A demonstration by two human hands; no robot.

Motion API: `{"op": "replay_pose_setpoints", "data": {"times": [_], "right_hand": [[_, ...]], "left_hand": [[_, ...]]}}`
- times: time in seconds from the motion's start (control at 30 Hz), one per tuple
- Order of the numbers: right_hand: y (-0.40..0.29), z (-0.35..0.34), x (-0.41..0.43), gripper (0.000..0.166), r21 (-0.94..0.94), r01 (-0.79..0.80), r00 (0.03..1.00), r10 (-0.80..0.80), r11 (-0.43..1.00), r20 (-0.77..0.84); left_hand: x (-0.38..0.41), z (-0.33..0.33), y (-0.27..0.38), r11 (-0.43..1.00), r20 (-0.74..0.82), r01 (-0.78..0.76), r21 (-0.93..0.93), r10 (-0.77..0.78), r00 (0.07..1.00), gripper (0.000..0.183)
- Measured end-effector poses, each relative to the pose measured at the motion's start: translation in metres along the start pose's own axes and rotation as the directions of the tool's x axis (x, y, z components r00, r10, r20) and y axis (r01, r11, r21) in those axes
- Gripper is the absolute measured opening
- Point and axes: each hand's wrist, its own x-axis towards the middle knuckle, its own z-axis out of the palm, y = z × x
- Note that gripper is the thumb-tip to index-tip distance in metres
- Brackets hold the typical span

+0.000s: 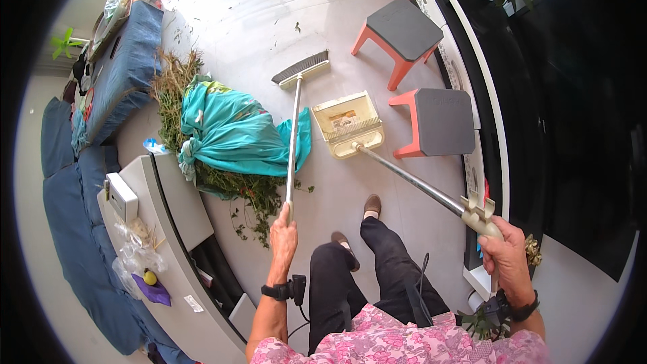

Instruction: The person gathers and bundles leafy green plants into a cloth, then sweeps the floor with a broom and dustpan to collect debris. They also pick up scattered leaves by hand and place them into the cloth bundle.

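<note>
My left hand (284, 235) grips the upper end of a long broom handle (293, 146). The broom head (303, 70), with dark bristles, rests on the pale tiled floor ahead of me. My right hand (508, 255) is closed around the cream grip of a long-handled dustpan (354, 111). Its metal pole (412, 177) slopes down to the pan, which lies on the floor right of the broom and bears a label. Left of the broom handle lies a turquoise cloth bundle (235, 129) tied around cut plants (247, 187), with dry stems (174, 81) sticking out at the far end.
Two stools with grey tops, one farther (404, 28) and one nearer (445, 121), stand to the right beside a black-and-white cabinet (500, 111). A grey-white table (172, 293) and a blue-covered sofa (86, 242) line the left. Leaf scraps (297, 27) lie beyond the broom.
</note>
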Motion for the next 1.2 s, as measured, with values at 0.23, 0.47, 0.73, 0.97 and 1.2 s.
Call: {"op": "replay_pose_setpoints", "data": {"times": [0.23,0.47,0.73,0.97,1.2], "right_hand": [[-0.071,0.005,0.047,0.042,0.007,-0.044,0.999,0.044,0.999,0.024],[-0.117,0.008,0.084,0.041,-0.043,-0.183,0.979,0.186,0.982,0.085],[-0.155,0.026,0.107,0.027,-0.015,-0.294,0.956,0.293,0.956,-0.018],[-0.174,0.023,0.124,0.022,-0.013,-0.307,0.951,0.307,0.952,-0.021],[-0.193,0.006,0.137,0.041,-0.018,-0.267,0.961,0.268,0.963,0.074]], "left_hand": [[0.102,-0.015,0.084,0.983,0.030,0.128,-0.132,-0.125,0.992,0.056],[0.182,-0.034,0.128,0.788,0.291,0.205,-0.580,-0.035,0.956,0.047],[0.110,-0.071,0.092,0.935,0.193,0.143,-0.326,-0.082,0.978,0.051],[0.185,-0.053,0.119,0.938,0.109,0.104,-0.330,-0.071,0.991,0.052],[0.232,-0.063,0.192,0.869,0.045,0.033,-0.493,-0.013,0.999,0.048]]}}
